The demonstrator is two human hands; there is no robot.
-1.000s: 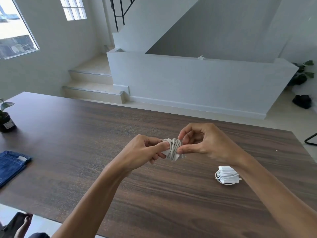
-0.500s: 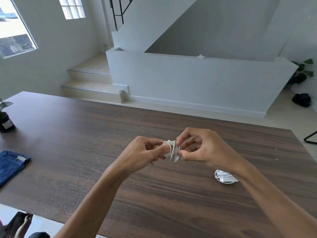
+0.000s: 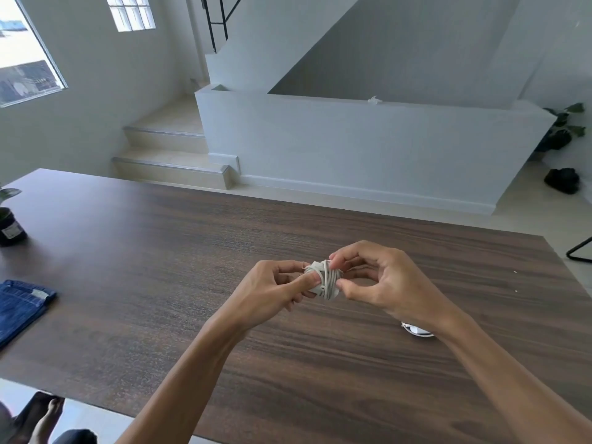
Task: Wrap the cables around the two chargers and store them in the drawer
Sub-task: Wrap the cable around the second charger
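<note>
The charger (image 3: 323, 279), bound in its white cable, is held just above the table (image 3: 160, 251), the left hand (image 3: 272, 291) gripping it with thumb pressed on top. The right hand (image 3: 381, 283) has drawn closer than a second ago, its fingertips pinching at the wraps, likely tucking the cable end. The second charger (image 3: 416, 331) has slipped mostly behind that wrist. No drawer shows.

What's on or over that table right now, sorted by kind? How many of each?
White chargers: 2, a held charger gripped between the left hand and right hand, and a second charger lying on the table
Blue jeans: 1
Dark plant pot: 1
Total: 4
</note>
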